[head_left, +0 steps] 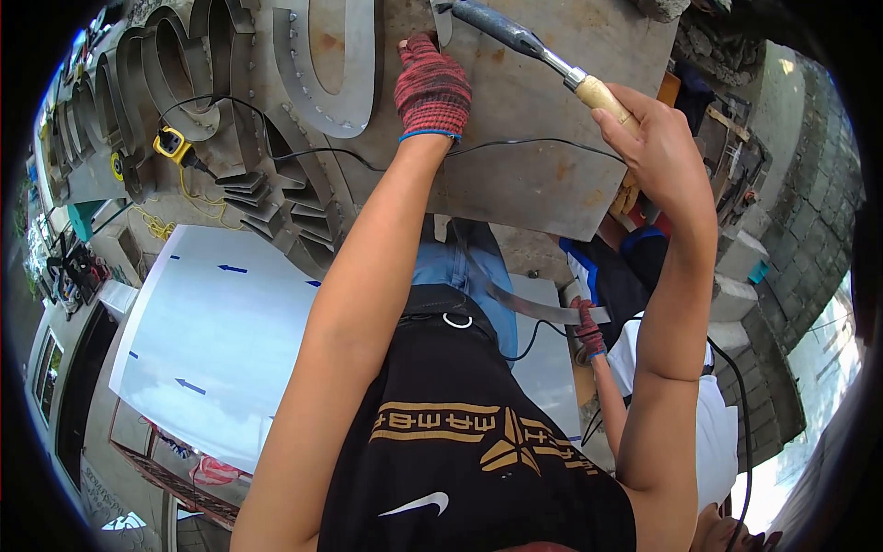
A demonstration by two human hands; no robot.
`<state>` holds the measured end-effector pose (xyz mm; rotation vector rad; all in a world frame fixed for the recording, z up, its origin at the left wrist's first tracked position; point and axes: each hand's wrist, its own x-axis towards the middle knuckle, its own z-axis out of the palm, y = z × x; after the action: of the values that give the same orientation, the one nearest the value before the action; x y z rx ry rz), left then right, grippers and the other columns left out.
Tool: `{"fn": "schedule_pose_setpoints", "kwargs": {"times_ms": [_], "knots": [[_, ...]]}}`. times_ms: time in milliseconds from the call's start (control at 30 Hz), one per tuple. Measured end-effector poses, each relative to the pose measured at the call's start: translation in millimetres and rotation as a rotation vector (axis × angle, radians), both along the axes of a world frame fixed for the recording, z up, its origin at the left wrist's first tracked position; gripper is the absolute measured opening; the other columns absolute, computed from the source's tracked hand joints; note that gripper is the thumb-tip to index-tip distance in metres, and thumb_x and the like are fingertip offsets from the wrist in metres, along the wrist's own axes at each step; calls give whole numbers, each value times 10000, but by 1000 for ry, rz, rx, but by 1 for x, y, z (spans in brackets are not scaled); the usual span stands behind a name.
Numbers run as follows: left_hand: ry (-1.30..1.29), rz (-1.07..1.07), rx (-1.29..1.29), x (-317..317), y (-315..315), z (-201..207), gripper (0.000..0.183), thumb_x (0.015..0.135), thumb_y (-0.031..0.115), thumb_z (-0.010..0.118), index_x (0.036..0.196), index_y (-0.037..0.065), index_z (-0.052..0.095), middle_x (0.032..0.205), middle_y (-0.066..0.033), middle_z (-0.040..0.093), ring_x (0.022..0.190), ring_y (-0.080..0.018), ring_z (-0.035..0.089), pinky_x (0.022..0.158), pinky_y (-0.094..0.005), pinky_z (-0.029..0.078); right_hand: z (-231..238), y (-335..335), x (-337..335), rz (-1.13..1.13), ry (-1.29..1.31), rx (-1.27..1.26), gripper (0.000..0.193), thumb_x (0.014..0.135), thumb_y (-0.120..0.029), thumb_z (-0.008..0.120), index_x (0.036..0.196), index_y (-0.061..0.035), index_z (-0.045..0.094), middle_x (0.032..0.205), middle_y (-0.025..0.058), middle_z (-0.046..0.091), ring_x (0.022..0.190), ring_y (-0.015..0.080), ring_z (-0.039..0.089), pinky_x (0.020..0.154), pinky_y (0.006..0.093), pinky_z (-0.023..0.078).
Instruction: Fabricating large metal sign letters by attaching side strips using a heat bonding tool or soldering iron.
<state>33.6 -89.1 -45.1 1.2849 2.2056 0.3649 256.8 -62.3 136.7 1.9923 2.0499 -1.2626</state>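
1. Soldering iron (501,28) was at 1 o'clock in the head view, aslant over the metal-topped desk (524,189); its dark barrel pointed toward 12 o'clock, its wooden handle toward 2.
2. The right hand (658,138), ungloved, was clamped on that handle, thumb and fingers wrapped around it.
3. At 12 o'clock, the barrel's dark end met the upper part of a narrow metal piece (443,26) in the view; whether they touched, I could not tell.
4. The left hand (432,87), in a red-and-black knit glove, was just below that piece, its fingers bunched; whether they gripped the metal, I could not tell.
5. A dark cable (538,141) crossed the desk behind the left wrist, toward the right hand.
6. At 11 o'clock, a U-shaped metal form (361,64) lay on the desk, near the left hand.
7. Farther out, between 10 and 11, stood bent metal bands (235,69); a yellow socket (171,144) was at 10.
8. Between 8 and 9, a pale sheet (212,313) bore blue arrows.
9. Toward 4 o'clock, a co-worker's gloved hand (589,329) was at a curved metal strip (529,306).
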Motion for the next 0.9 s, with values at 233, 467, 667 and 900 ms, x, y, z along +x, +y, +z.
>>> {"fn": "schedule_pose_setpoints", "kwargs": {"times_ms": [233, 467, 667, 900], "knots": [[13, -8, -16, -2, 1, 3, 391, 984, 226, 555, 1340, 85, 472, 1504, -335, 466, 1023, -500, 690, 858, -557, 577, 8, 11, 3, 70, -33, -9, 336, 960, -279, 643, 1092, 23, 706, 693, 193, 608, 608, 316, 584, 644, 421, 484], [14, -7, -15, -2, 0, 4, 372, 980, 232, 569, 1312, 90, 477, 1504, -325, 470, 1003, -500, 693, 847, -562, 573, 8, 6, 3, 80, -24, -11, 325, 957, -273, 641, 1069, 24, 704, 692, 201, 615, 612, 353, 592, 646, 443, 489], [8, -9, -18, -1, 1, 7, 382, 966, 214, 595, 1306, 85, 478, 1483, -316, 494, 977, -496, 696, 824, -563, 572, 4, 3, 4, 47, -9, -27, 326, 949, -272, 647, 1068, 25, 704, 709, 223, 624, 651, 389, 613, 671, 459, 496], [3, -26, 15, -3, 0, 4, 394, 969, 219, 595, 1312, 69, 474, 1458, -327, 506, 990, -493, 691, 836, -555, 568, 7, -3, -2, 162, -48, 108, 327, 955, -255, 652, 1109, 31, 693, 826, 269, 669, 788, 463, 658, 736, 506, 519]]}}
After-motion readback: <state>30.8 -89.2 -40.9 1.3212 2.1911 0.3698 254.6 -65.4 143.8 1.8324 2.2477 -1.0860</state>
